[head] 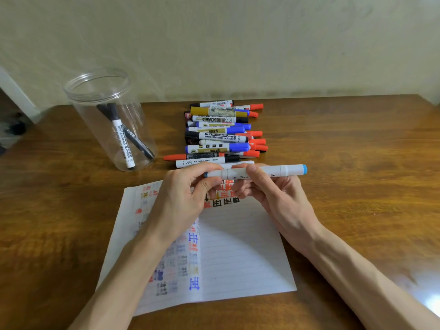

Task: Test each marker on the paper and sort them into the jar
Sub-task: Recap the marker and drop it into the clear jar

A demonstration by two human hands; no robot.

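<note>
White marker [256, 173] held level over the paper [238, 246]; left hand [183, 198] pinches its cap end; right hand [269, 189] grips the barrel.

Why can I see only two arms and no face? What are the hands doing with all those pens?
The camera sits on the person's head and looks down, so you see only their own arms. The left hand and right hand both grip one white marker with blue ends, just above a lined paper covered in colourful test scribbles. Behind it a pile of markers lies on the wooden table. On the left stands a clear jar with two markers inside.
</note>
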